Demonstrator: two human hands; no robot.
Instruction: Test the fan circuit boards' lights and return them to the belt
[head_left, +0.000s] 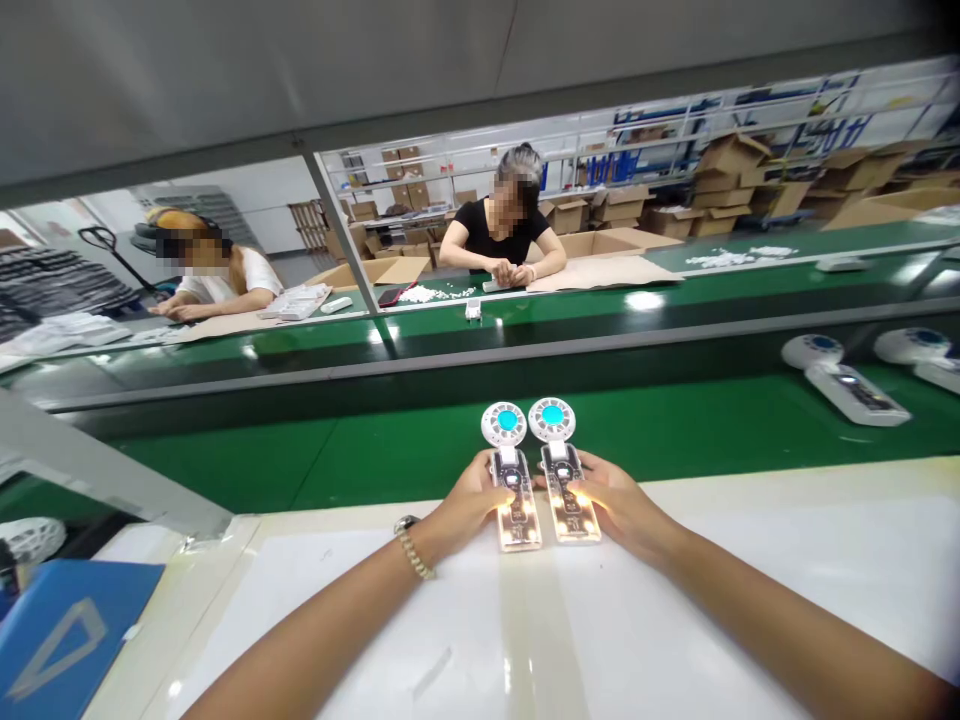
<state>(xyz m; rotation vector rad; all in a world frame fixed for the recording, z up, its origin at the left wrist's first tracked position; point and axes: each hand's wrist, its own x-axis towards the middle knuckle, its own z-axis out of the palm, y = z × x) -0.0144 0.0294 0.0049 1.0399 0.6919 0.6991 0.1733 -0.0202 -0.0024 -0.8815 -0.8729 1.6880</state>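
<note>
Two white handheld devices with round, blue-centred fan heads and clear bodies stand side by side over the front edge of the white worktable. My left hand (469, 505) grips the left device (517, 515), its thumb on the front of the body. Around the right device (574, 515) my right hand (619, 505) is closed, thumb also on the front. Yellowish lights glow in both bodies. The two heads are close together, with a narrow gap between the bodies.
Beyond the worktable (712, 620) runs a green conveyor (375, 440), with two similar devices (855, 390) (926, 350) at its right. Two people work at the far bench (600, 310). A blue folder-like object (82, 620) lies at the left, near a slanted metal post (112, 460).
</note>
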